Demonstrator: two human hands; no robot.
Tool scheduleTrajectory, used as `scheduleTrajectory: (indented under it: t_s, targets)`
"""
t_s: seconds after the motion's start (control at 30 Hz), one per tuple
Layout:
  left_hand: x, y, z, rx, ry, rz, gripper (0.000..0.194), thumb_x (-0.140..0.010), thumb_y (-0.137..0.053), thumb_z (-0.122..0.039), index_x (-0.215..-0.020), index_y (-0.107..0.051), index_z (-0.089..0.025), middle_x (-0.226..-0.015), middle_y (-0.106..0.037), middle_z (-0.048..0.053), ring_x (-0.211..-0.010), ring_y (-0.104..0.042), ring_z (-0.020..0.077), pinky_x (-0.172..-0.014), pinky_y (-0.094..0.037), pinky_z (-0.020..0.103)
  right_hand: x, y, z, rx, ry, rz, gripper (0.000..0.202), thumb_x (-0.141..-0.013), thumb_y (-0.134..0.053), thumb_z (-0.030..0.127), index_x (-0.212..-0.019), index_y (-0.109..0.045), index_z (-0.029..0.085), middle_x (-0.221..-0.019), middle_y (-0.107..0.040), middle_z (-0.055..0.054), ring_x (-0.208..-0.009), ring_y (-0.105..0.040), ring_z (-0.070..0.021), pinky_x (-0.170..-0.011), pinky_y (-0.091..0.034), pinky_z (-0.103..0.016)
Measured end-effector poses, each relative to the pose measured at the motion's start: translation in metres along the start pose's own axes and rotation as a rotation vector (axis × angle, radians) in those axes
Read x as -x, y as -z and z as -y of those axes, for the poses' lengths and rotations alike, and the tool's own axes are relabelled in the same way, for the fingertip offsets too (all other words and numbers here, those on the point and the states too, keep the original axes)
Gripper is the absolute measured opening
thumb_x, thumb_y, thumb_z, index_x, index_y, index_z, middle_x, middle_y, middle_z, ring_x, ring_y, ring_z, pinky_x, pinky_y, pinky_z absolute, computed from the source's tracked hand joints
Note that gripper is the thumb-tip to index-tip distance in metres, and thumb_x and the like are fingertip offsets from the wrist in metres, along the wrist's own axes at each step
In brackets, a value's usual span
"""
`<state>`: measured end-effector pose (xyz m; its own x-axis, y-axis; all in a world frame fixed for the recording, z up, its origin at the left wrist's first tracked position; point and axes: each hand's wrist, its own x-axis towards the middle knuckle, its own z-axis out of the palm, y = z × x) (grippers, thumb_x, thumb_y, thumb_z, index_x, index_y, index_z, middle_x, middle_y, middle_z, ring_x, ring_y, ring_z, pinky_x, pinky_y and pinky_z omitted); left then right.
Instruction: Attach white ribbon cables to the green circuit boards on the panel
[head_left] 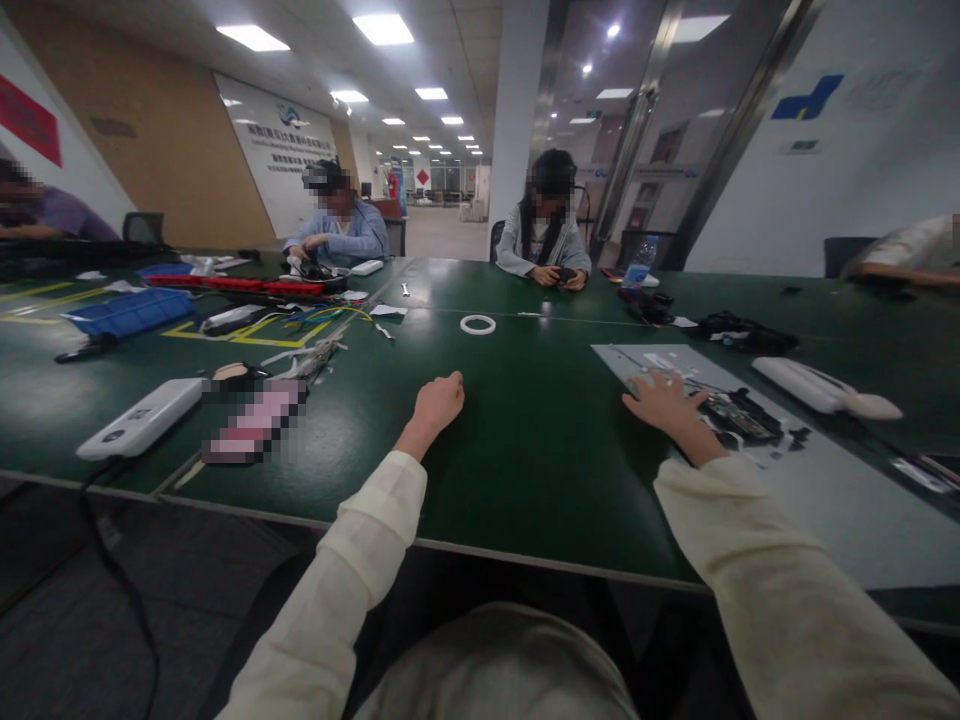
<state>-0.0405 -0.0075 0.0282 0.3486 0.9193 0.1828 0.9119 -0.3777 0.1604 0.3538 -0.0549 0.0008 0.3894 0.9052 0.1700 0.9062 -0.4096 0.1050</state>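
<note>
My left hand is closed over the green table, its fingers curled under; whatever they may hold is hidden. At the left edge of a grey mat, my right hand is open, palm down, with its fingers spread. Just right of it lies a dark opened device with a circuit board. Small black pieces are scattered beside the device. Thin items stick out beyond my right fingers, too small to name. A white ring lies farther off, between my two hands.
A white power bank-like box with a black cable and a pink phone-shaped item lie left. Behind them are a blue tray and loose wires. Another white device lies right. Two people sit opposite; others sit at both sides.
</note>
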Motion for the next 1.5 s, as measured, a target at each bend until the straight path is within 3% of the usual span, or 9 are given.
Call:
scheduleTrajectory:
  t_s: [0.3, 0.8, 1.17, 1.5]
  targets:
    - [-0.001, -0.003, 0.002, -0.010, -0.016, 0.016, 0.023, -0.090, -0.033, -0.025, -0.103, -0.051, -0.018, -0.092, -0.064, 0.008, -0.083, -0.062, 0.0207, -0.069, -0.046, 0.029, 0.035, -0.001, -0.018, -0.080, -0.115, -0.086, 0.049, -0.086, -0.028, 0.049, -0.121, -0.052, 0.024, -0.134, -0.038, -0.017, -0.126, -0.021, -0.0416, -0.088, -0.006, -0.075]
    - [0.000, -0.004, 0.001, 0.004, -0.037, 0.015, 0.022, -0.090, -0.035, -0.025, -0.105, -0.049, -0.018, -0.092, -0.065, 0.008, -0.083, -0.062, 0.0214, -0.066, -0.046, 0.029, 0.023, -0.005, -0.020, -0.085, -0.183, -0.143, 0.046, -0.086, -0.029, 0.040, -0.114, -0.058, 0.017, -0.127, -0.044, -0.021, -0.124, -0.024, -0.0419, -0.089, -0.007, -0.074]
    - [0.002, -0.001, -0.003, -0.022, 0.006, 0.024, 0.024, -0.090, -0.035, -0.027, -0.108, -0.048, -0.019, -0.096, -0.064, 0.009, -0.089, -0.062, 0.0210, -0.073, -0.045, 0.030, 0.033, 0.003, -0.027, -0.090, -0.245, -0.092, 0.052, -0.081, -0.032, 0.049, -0.122, -0.053, 0.023, -0.133, -0.038, -0.018, -0.127, -0.018, -0.0426, -0.088, -0.010, -0.073]
    - [0.000, -0.006, 0.001, 0.002, -0.018, 0.015, 0.024, -0.090, -0.035, -0.027, -0.107, -0.049, -0.019, -0.092, -0.064, 0.009, -0.084, -0.062, 0.0207, -0.069, -0.045, 0.029, 0.031, -0.001, -0.031, -0.114, -0.340, -0.152, 0.057, -0.081, -0.031, 0.053, -0.122, -0.052, 0.021, -0.135, -0.035, -0.018, -0.128, -0.016, -0.0419, -0.092, -0.008, -0.071]
